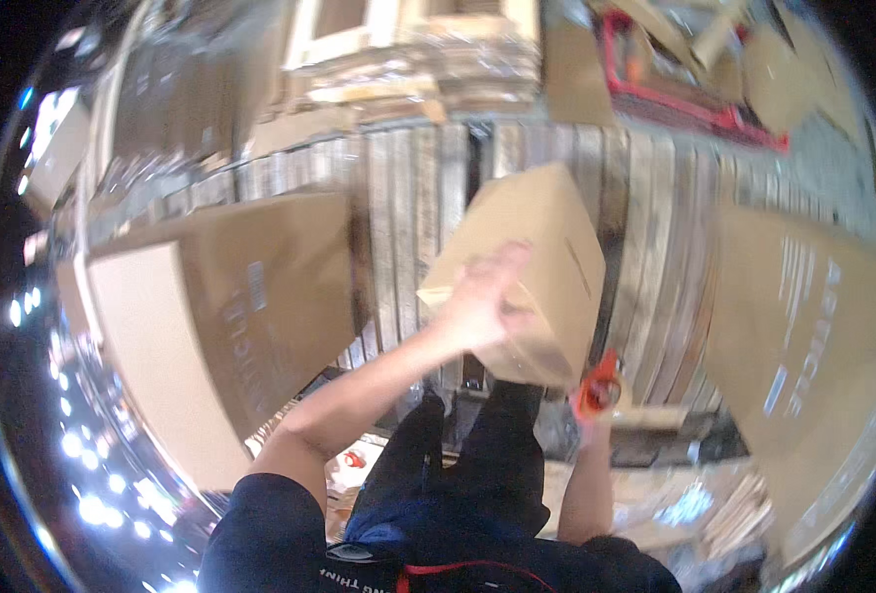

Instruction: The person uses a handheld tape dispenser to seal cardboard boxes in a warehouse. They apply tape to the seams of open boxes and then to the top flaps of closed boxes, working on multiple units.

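A closed brown cardboard box is in front of me, turned at an angle over the wooden slats. My left hand grips it across its near left side, thumb and fingers spread on the cardboard. Low at the box's near right corner, my right hand is closed around an orange tape dispenser. The dispenser is blurred, and most of the right hand's fingers are hidden behind it. I cannot tell whether its tape touches the box.
Large cardboard cartons stand at the left and right. Beyond the slatted wooden platform lies a stack of wrapped wooden frames. A red crate holding cardboard pieces is at the far right. Cardboard scraps lie near my legs.
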